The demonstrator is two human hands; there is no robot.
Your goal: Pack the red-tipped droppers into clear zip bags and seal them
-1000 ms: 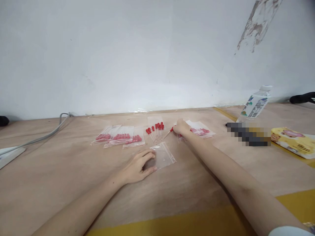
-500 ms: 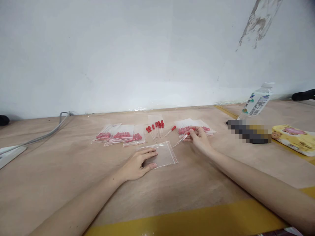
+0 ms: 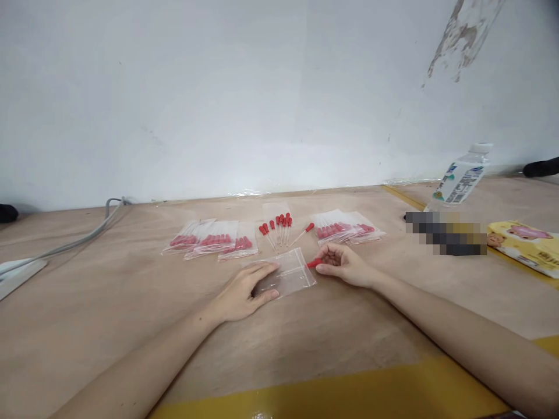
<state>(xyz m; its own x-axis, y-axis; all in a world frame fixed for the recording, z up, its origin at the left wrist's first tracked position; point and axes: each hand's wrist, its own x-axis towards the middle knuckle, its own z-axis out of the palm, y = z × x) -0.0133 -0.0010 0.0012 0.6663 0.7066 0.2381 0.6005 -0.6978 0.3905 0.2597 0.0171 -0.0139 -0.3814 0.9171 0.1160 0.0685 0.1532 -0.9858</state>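
A clear zip bag lies flat on the table, its zip edge to the right. My left hand rests on the bag's left part, fingers apart. My right hand pinches the red bulb of a glass dropper at the bag's right edge. The dropper's thin tube points left, inside the bag's mouth. Behind the bag, several loose droppers with red bulbs lie fanned out, and a single dropper lies a little to their right.
Filled bags of droppers lie at the left and the right. Farther right are a tilted plastic bottle, a blurred dark item and a yellow packet. A grey cable runs along the left. A white wall stands behind.
My right hand has moved left and nearer with the dropper, and its tube has slid into the bag's mouth. My left hand has stayed on the bag.
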